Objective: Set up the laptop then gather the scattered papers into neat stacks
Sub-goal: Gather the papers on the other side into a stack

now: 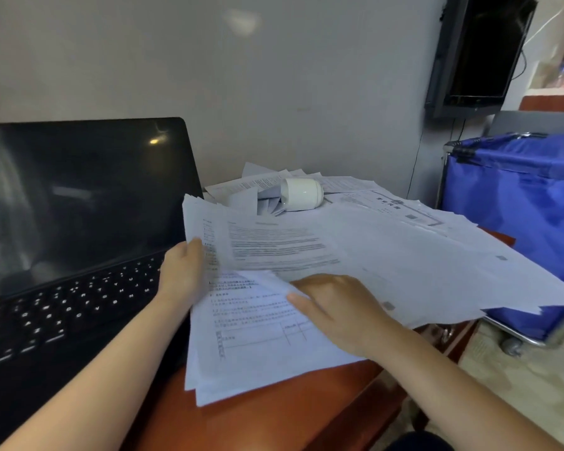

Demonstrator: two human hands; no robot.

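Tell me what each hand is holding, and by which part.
The left hand grips the left edge of the loose white printed paper sheets. The right hand lies among them near the middle; whether it pinches any cannot be told.

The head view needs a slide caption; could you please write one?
Left hand and right hand gather scattered papers beside the open laptop.
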